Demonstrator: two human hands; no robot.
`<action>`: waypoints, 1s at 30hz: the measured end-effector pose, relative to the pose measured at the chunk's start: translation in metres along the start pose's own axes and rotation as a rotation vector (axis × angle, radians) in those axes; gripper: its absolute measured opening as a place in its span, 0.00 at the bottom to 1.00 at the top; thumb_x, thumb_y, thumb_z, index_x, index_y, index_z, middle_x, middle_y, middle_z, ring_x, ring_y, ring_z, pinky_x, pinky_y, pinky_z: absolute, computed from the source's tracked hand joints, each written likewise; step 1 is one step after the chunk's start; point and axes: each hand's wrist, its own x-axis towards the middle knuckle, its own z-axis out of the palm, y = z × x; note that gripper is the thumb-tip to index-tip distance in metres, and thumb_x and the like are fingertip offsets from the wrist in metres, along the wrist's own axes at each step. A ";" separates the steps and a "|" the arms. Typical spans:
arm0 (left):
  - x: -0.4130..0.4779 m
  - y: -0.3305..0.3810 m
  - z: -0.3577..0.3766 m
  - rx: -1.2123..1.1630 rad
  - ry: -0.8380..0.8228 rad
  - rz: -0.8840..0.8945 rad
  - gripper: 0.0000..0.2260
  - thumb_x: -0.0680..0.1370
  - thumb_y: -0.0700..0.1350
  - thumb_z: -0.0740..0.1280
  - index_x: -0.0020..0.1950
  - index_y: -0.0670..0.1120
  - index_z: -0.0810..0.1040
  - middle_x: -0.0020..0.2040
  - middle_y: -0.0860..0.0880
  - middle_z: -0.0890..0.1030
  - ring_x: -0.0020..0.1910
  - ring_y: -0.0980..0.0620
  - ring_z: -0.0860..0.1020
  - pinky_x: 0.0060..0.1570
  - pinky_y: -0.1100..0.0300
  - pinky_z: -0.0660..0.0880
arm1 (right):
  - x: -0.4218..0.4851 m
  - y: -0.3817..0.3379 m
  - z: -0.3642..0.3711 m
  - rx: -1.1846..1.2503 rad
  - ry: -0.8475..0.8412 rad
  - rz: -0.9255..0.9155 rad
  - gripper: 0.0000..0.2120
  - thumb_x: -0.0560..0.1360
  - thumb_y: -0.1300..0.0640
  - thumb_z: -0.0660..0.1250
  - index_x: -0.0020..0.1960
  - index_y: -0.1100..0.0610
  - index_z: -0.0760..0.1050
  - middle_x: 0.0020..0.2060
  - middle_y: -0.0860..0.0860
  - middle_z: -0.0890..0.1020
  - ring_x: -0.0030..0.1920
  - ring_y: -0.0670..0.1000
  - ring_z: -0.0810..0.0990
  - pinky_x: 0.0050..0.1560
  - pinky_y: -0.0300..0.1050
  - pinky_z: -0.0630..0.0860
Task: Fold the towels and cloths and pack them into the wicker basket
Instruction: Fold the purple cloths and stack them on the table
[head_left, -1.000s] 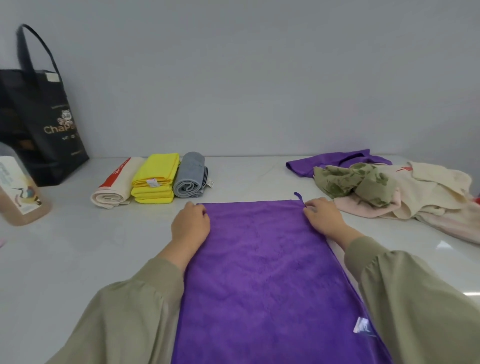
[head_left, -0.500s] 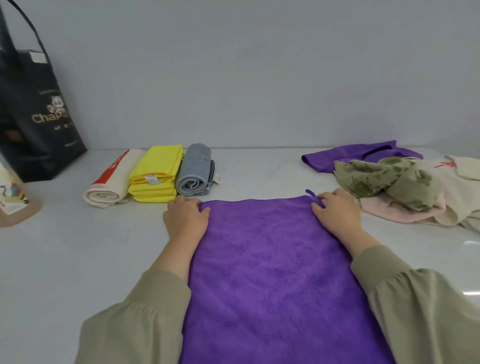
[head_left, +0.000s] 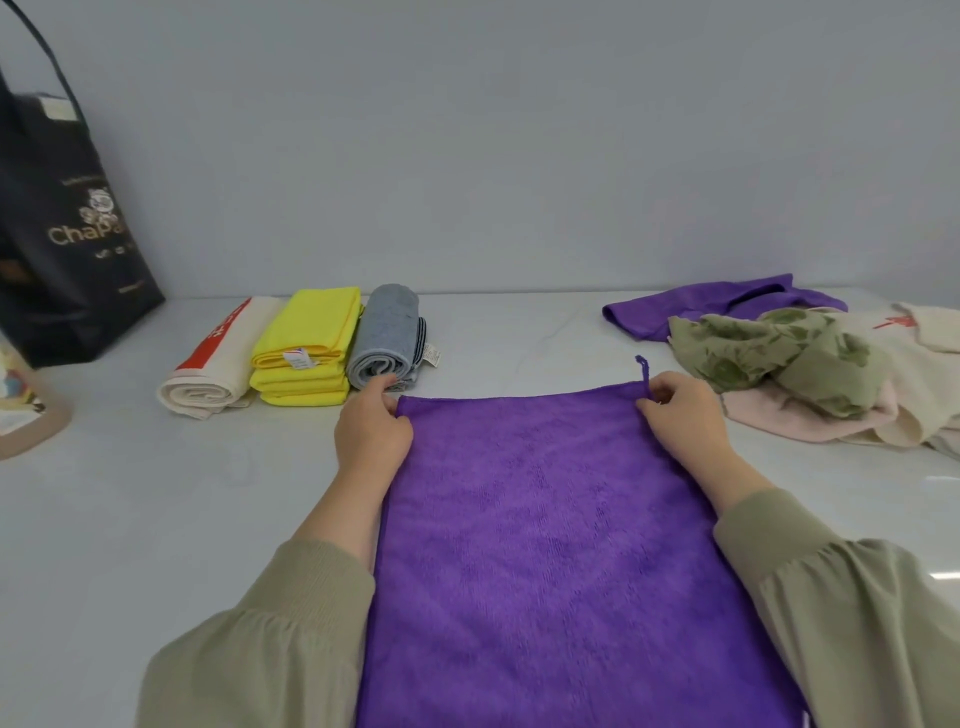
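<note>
Head view: purple towel (head_left: 545, 519) spread flat on the white surface (head_left: 156, 519), its near end running out of frame toward the person. Likely fault: if one corner rises ahead of the other, or the plush pile drags on the surface, the fold would land skewed; the hanging loop (head_left: 644, 371) at the right corner could also get tucked under the edge. Left grip (head_left: 371, 431) pinches the far left corner and right grip (head_left: 680, 415) pinches the far right corner, so the towel lies between both and reaches back toward the person. Folded cloths (head_left: 306, 348) lie just beyond the left grip; no basket in view
</note>
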 end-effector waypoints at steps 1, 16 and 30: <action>0.000 0.000 0.000 -0.007 0.006 0.005 0.21 0.73 0.34 0.66 0.65 0.45 0.76 0.42 0.51 0.78 0.48 0.48 0.76 0.48 0.57 0.71 | 0.001 0.000 0.000 0.014 0.007 0.002 0.05 0.72 0.64 0.69 0.47 0.62 0.80 0.38 0.53 0.78 0.41 0.54 0.75 0.40 0.40 0.63; -0.004 0.009 0.000 -0.406 0.051 -0.065 0.12 0.75 0.33 0.61 0.40 0.49 0.77 0.37 0.45 0.83 0.28 0.55 0.81 0.32 0.61 0.77 | 0.005 -0.003 -0.001 0.453 -0.078 0.312 0.10 0.74 0.72 0.53 0.40 0.66 0.70 0.38 0.66 0.81 0.20 0.47 0.77 0.19 0.38 0.71; 0.025 0.072 -0.036 -1.011 -0.153 -0.195 0.06 0.80 0.41 0.62 0.46 0.47 0.77 0.52 0.44 0.80 0.53 0.50 0.79 0.53 0.62 0.74 | 0.030 -0.058 -0.033 1.020 -0.224 0.341 0.13 0.81 0.53 0.54 0.41 0.54 0.72 0.42 0.51 0.81 0.48 0.48 0.78 0.45 0.42 0.69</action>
